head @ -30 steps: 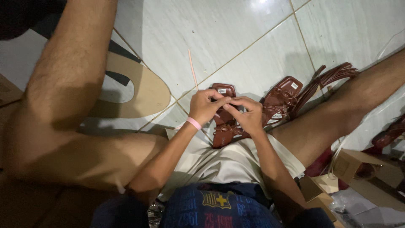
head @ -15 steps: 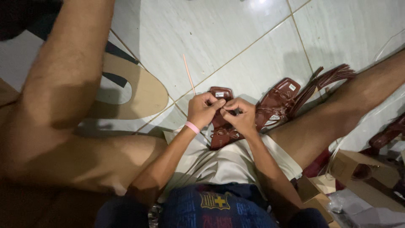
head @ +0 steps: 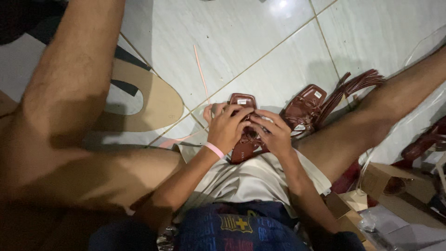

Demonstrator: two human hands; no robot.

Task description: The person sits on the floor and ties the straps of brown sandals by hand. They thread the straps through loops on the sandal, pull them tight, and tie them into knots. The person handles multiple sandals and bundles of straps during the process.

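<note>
I sit on a tiled floor with my legs spread. A brown strappy sandal (head: 242, 103) lies between my thighs, its square toe pointing away from me. My left hand (head: 226, 128), with a pink band on the wrist, covers the sandal's straps. My right hand (head: 274, 135) presses against it from the right, fingers pinching at the same straps. Both hands meet over the middle of the sandal and hide most of it. A second brown sandal (head: 304, 107) rests just to the right on the floor.
More brown straps (head: 355, 86) fan out by my right knee. A curved cardboard cut-out (head: 155, 104) lies on the floor at left. A thin pink stick (head: 200, 72) lies on the tiles. Cardboard boxes (head: 385, 181) and another sandal (head: 425, 142) crowd the right side.
Both hands stay on the sandal, their fingers shifting slightly on the straps. The view has tilted a little.
</note>
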